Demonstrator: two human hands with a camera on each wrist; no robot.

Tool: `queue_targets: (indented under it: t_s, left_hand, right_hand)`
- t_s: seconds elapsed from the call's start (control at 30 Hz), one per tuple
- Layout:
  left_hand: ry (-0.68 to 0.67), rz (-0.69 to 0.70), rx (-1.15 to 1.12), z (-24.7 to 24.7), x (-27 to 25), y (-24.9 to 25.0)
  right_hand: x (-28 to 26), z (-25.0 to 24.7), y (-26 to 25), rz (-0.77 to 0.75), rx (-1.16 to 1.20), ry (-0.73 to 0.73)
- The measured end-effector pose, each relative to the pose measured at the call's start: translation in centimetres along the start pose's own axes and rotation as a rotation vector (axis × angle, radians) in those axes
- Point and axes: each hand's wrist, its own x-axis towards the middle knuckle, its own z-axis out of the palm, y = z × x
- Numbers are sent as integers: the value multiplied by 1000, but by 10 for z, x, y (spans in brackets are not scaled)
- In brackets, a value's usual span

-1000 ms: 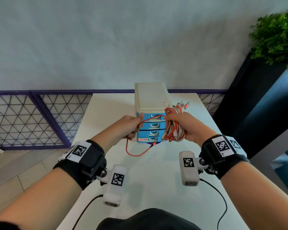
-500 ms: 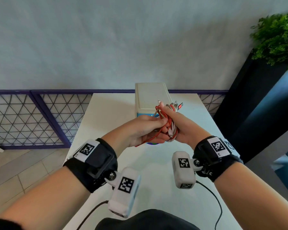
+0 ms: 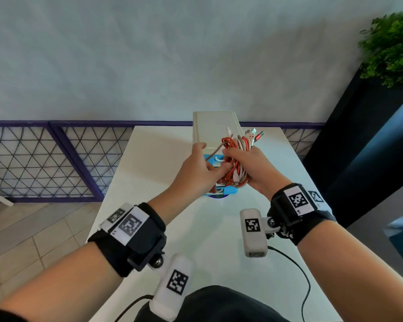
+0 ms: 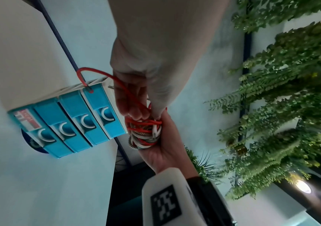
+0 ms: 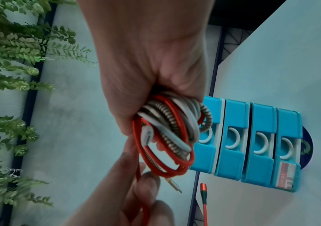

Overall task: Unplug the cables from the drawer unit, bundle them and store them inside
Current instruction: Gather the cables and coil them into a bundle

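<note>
The drawer unit [image 3: 214, 129] has a cream case and several blue drawers [image 4: 68, 122], all pushed in, and it stands at the table's far end. Just in front of it my right hand [image 3: 254, 163] grips a coiled bundle of red, white and braided cables [image 3: 236, 156], with the plugs sticking up from its top. My left hand [image 3: 215, 169] is against the bundle's left side and pinches a red cable [image 4: 97, 73]. That cable's free end loops out in front of the unit. In the right wrist view the bundle [image 5: 171, 131] fills my fist, and a red plug [image 5: 204, 189] shows below it.
The white table [image 3: 163, 173] is narrow, with a purple lattice railing [image 3: 56, 163] behind and to its left. A black planter [image 3: 358, 135] with green plants stands close on the right. A dark blue round disc [image 5: 306, 146] lies under the unit.
My left hand has come in from the left to the bundle and drawn up the red loop that hung in front of the drawers. Both hands have risen slightly.
</note>
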Motion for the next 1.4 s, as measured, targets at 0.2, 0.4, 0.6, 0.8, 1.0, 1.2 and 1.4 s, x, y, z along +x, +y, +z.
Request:
queue_targets:
  t_s: [0.2,0.4,0.6,0.8,1.0,1.2,1.4]
  left_hand:
    - [-90,6,104,1,5,-7]
    - [-30,253,166,12,-5,-5]
    - [-46,69,-90,12,-7,-2]
    - [-700,-349,-375,-16,-17,-19]
    - [-456,-103,466,-27,7,-50]
    - [-144,180,363,-21,20,-21]
    - [-144,25,44,-9,23,-4]
  right_hand:
    - [2,-6,1,-14,-2,13]
    - [0,-5,4,-27,0,-27]
    - [4,-10,1,-78,-15,123]
    - [13,-34,-7,-42,374,159]
    - [0,-43,-20,79,268,-75]
    - [-9,-20,-15,36,-153,-189]
    - [-12,-5,-5,22,-132,-227]
